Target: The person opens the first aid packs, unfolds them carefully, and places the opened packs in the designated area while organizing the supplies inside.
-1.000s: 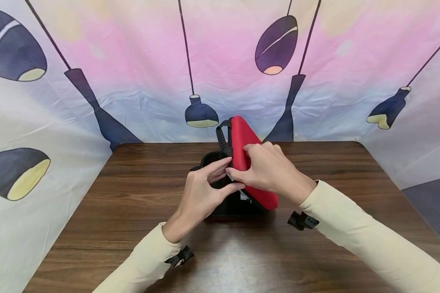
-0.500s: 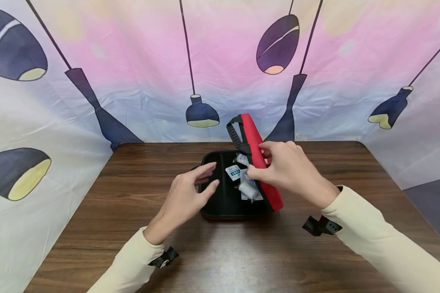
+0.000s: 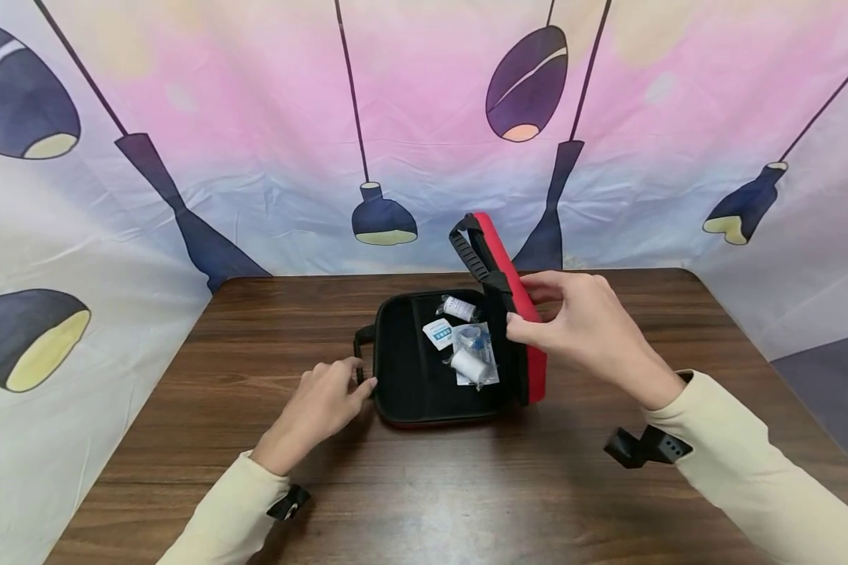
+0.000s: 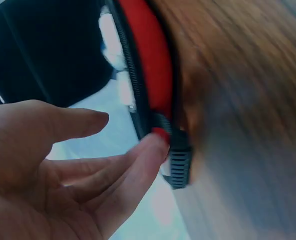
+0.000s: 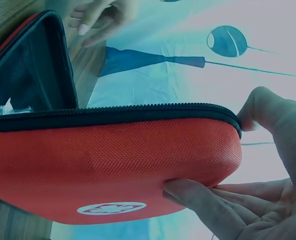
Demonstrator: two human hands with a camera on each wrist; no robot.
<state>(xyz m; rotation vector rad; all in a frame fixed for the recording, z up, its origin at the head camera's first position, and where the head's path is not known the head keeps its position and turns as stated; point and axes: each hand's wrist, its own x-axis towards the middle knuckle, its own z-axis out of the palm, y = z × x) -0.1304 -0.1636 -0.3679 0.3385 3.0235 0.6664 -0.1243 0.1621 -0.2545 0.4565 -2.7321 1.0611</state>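
Note:
A red zip case with a black lining lies open on the table, its base flat and its lid raised on the right. My right hand pinches the lid's edge, thumb on the zip side and fingers on the red outer shell. Beside the base's left strap handle, my left hand has its fingertips right at the strap, thumb apart from the fingers. In the base are a white roll on a clear packet, a small blue-and-white sachet and a wrapped white roll.
The wooden table reaches back to a printed cloth with lamp drawings. A second strap handle sticks out from the lid's edge. Each wrist wears a black camera mount.
The lid has swung open to the right with my right hand, uncovering the contents. My left hand has moved left and down, away from the lid, to the base's left handle.

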